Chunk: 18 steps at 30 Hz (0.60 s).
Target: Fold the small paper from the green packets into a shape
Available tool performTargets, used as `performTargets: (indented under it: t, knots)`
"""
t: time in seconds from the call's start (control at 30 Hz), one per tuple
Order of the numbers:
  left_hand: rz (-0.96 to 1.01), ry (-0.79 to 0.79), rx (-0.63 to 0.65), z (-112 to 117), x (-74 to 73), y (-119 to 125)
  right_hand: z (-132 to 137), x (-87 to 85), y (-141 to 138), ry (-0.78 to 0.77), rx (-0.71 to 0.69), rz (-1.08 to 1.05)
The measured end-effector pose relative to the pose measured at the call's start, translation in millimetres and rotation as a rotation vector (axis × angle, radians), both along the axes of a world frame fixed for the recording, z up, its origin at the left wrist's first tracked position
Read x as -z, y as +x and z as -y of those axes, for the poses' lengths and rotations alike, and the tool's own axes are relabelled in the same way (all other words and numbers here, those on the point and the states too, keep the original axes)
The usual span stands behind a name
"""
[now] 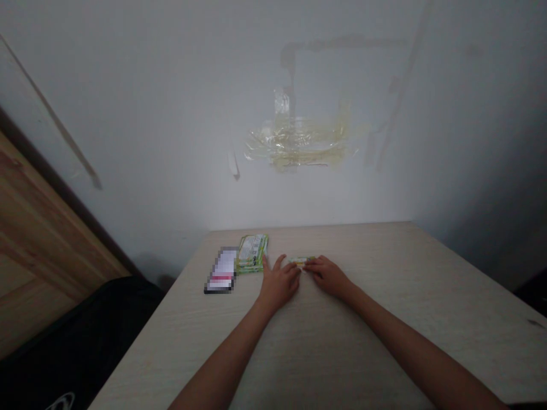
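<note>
Green packet (302, 259) under fingers of my left hand (280, 282) and right hand (331, 275), gripped or just pressed I cannot tell, could crease if I push unevenly.

Over the table (316, 347), I am viewing: left hand (279, 283), right hand (331, 275), left forearm (237, 344), right forearm (397, 333); all bare, forearms tapering wristward.

Smartphone (222, 271) left of centre on surface (188, 336), packet stack (252, 253) just right, another packet (301, 260) near centre, wall (149, 125) behind
</note>
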State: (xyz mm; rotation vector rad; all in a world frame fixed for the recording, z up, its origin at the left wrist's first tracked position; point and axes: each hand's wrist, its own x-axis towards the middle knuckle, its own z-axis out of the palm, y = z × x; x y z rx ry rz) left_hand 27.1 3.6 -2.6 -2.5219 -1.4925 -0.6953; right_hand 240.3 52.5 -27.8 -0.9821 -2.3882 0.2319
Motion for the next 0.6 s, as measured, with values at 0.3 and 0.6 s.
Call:
performTargets:
  t: [0.3, 0.6]
  knots:
    - [-0.040, 0.044, -0.138, -1.8, -1.9, -2.4, 2.4, -2.3, -0.5, 0.015, 0.000, -0.012]
    - [-0.022, 0.047, -0.220, -5.7, -0.6, -3.6, 3.3, -4.1, -0.8, 0.005, 0.006, 0.003]
